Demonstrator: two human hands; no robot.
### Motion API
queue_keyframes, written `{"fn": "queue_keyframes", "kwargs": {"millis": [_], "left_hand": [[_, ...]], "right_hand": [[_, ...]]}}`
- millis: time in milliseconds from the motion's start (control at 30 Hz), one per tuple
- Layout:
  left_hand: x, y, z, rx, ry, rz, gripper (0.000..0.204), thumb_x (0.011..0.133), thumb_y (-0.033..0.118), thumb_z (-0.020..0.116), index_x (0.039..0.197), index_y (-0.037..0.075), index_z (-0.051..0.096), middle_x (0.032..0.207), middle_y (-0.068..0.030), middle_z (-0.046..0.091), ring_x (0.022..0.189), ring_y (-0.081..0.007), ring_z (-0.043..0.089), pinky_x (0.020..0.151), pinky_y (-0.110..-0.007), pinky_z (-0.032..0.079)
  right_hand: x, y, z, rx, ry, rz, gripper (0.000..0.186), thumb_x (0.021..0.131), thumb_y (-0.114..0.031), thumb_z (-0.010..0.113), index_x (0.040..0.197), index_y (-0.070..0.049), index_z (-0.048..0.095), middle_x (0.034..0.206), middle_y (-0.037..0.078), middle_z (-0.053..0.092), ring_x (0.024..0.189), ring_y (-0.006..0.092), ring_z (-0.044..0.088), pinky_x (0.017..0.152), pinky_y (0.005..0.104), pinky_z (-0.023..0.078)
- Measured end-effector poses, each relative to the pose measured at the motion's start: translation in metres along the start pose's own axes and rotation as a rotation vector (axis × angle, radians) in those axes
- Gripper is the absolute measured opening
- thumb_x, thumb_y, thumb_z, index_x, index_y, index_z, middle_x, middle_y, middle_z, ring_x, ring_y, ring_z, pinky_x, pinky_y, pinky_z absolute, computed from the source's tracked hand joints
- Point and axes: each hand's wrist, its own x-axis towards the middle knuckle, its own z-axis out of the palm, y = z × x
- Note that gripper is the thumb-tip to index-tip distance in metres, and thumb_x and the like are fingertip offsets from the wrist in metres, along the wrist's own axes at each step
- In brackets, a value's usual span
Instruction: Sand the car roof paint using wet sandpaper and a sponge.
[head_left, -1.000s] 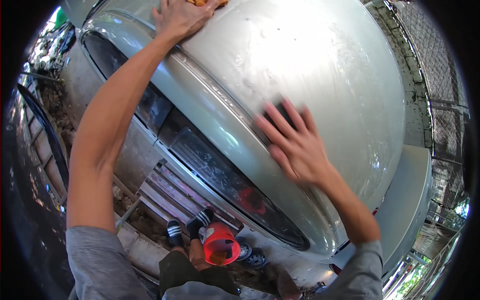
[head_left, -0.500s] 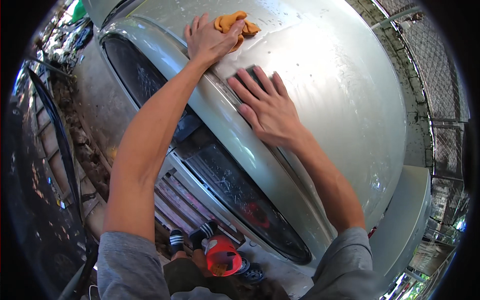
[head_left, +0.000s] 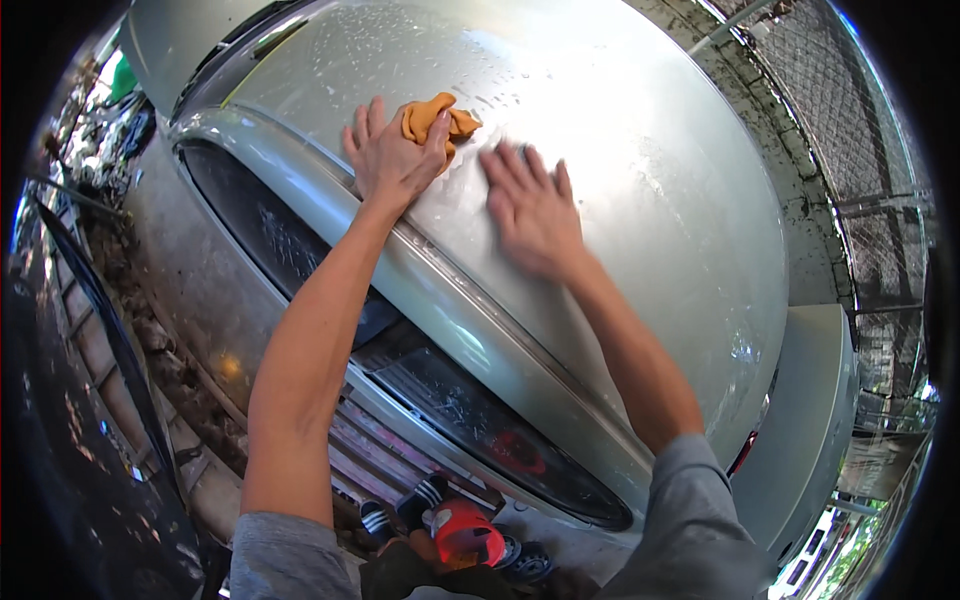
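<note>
And R grip (head_left: 535,220), fingers fanned, blurred, couldn't tell if it held anything; silvery car roof (head_left: 640,260) under it! Just left, L grip (head_left: 392,168) pinched orange cloth (head_left: 430,115) thumbside, bunched prob. for firmer hold; droplets (head_left: 385,50) beyond.

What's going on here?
A person leans over a silver car's roof. Their left hand holds an orange cloth on the roof, with water droplets beyond it. The right hand is spread over the roof close by, blurred; whether anything is under it is hard to tell. Below, a red bucket sits beside the person's striped footwear.
</note>
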Motion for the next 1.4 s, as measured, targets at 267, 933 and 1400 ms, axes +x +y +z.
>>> {"fn": "queue_keyframes", "kwargs": {"millis": [267,933,1400], "left_hand": [[-0.001,-0.005,-0.006,0.015,-0.03,0.017,0.066,0.085,0.066,0.049,0.128,0.017,0.061,0.15,-0.0218,0.034,0.143,-0.0378,0.022,0.117,-0.051,0.007],[0.004,-0.003,-0.004,0.138,0.004,0.039,0.071,0.085,0.069,0.047,0.135,0.019,0.054,0.149,-0.0195,0.037,0.142,-0.0378,0.025,0.116,-0.054,0.01],[0.008,-0.005,0.009,0.109,-0.012,0.098,0.083,0.082,0.075,0.046,0.137,0.014,0.051,0.145,-0.0193,0.04,0.14,-0.0369,0.027,0.114,-0.055,0.012]], "right_hand": [[-0.031,-0.022,-0.003,-0.023,-0.056,0.07,0.054,0.097,-0.035,0.036,0.148,-0.016,0.035,0.156,0.009,0.03,0.144,0.0345,0.024,0.115,0.0579,0.016],[-0.175,-0.002,-0.037,-0.042,-0.152,0.146,0.055,0.099,-0.037,0.035,0.152,-0.021,0.029,0.158,0.008,0.025,0.147,0.0359,0.016,0.115,0.0602,0.01],[-0.16,0.019,-0.05,-0.006,-0.326,-0.268,0.053,0.101,-0.04,0.027,0.152,-0.025,0.028,0.16,0.003,0.021,0.148,0.0304,0.012,0.12,0.0509,0.003]]}}
